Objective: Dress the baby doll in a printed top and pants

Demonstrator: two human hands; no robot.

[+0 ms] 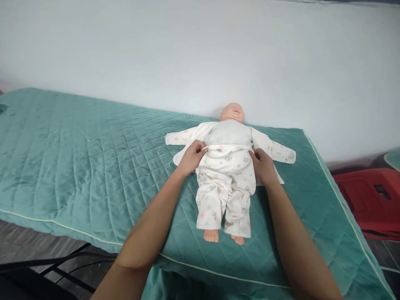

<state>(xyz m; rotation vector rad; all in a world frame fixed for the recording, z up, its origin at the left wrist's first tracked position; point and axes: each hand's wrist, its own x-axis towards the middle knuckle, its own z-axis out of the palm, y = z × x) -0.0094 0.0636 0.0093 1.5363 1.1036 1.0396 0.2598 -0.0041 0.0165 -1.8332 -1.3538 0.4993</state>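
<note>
Forearms (156,213), left hand (190,158) and right hand (263,166) pinching waistband (230,147), supine doll (232,111)

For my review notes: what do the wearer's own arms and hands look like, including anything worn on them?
The left hand and right hand are both without gloves, and no ring, watch or bracelet can be made out. Both forearms are bare, narrowing toward the wrists; no sleeve shows within the picture. No cables or clear markings are visible on either arm.
</note>
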